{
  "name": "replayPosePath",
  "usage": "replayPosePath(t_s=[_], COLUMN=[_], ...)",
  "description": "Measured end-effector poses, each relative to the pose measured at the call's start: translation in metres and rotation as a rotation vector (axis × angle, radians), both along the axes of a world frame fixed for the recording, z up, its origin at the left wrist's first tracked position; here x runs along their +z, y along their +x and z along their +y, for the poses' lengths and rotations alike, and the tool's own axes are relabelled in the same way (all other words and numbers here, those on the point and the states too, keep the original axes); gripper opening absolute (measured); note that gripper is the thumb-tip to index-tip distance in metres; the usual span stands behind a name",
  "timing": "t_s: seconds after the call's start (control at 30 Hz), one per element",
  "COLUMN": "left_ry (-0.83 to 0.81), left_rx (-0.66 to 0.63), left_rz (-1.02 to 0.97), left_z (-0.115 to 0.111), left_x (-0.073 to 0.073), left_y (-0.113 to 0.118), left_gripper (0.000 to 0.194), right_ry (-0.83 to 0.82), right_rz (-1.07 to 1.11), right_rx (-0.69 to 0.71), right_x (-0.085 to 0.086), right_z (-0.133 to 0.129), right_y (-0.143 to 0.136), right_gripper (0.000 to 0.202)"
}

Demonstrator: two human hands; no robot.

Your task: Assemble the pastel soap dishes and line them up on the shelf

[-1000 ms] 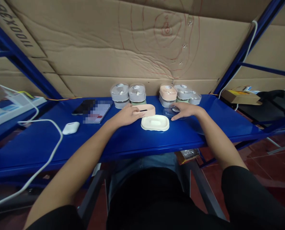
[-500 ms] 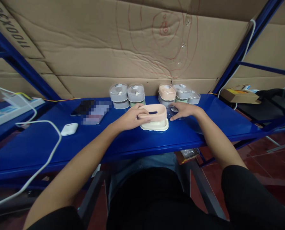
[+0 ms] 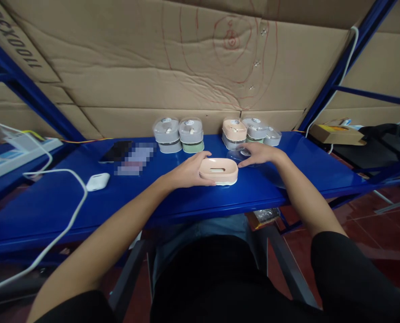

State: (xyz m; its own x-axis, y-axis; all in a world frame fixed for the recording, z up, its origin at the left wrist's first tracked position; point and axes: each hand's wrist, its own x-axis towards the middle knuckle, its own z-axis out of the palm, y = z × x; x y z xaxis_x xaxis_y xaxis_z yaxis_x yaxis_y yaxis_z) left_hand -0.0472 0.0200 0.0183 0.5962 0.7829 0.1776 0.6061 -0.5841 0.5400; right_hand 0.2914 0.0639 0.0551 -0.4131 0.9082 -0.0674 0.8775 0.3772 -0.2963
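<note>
A peach oval dish [image 3: 218, 169] with a slot in its floor sits over a cream base, whose pale edge shows just beneath it. My left hand [image 3: 192, 170] holds the dish by its left end, thumb at the front and fingers behind. To the right, my right hand [image 3: 258, 154] has thumb and fingers around a clear plastic lid [image 3: 235, 155] with a round sticker, low over the table. Part of the lid is hidden under that hand.
Stacked lidded boxes in grey, green and peach [image 3: 191, 132] stand along the cardboard backing [image 3: 200, 89]. On the left lie a dark phone [image 3: 114, 151], a partly blurred item, a white earphone case [image 3: 98, 181] and a white cable [image 3: 75, 211]. The blue table's [image 3: 200, 204] front edge is near.
My left hand has brought the peach dish down and slightly nearer me, so it now covers the cream base seen before. My right hand stays nearly still at the clear lid.
</note>
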Motion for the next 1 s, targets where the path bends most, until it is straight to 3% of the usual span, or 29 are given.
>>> replayPosePath(t_s=[0.23,0.4,0.6,0.83,1.0], left_ry=[0.081,0.087,-0.105,-0.157,-0.142], left_rx=[-0.006,-0.022,0.034,0.019,0.049], left_rz=[0.09,0.063,-0.192,-0.303,-0.255], left_z=[-0.004,-0.005,0.01,0.013,0.015], left_x=[-0.004,-0.013,-0.029,-0.031,-0.031], left_y=[0.004,0.007,0.007,0.011,0.009], left_gripper=[0.113,0.117,0.155,0.16,0.158], right_ry=[0.148,0.256,0.262,0.212,0.204], right_rz=[0.113,0.256,0.311,0.288,0.273], right_rx=[-0.004,0.088,0.31,0.407,0.404], right_x=[0.013,0.011,-0.001,-0.028,-0.033], right_z=[-0.017,-0.022,-0.031,-0.028,-0.025], right_y=[-0.008,-0.015,-0.043,-0.066,-0.066], right_gripper=[0.108,0.101,0.099,0.101,0.101])
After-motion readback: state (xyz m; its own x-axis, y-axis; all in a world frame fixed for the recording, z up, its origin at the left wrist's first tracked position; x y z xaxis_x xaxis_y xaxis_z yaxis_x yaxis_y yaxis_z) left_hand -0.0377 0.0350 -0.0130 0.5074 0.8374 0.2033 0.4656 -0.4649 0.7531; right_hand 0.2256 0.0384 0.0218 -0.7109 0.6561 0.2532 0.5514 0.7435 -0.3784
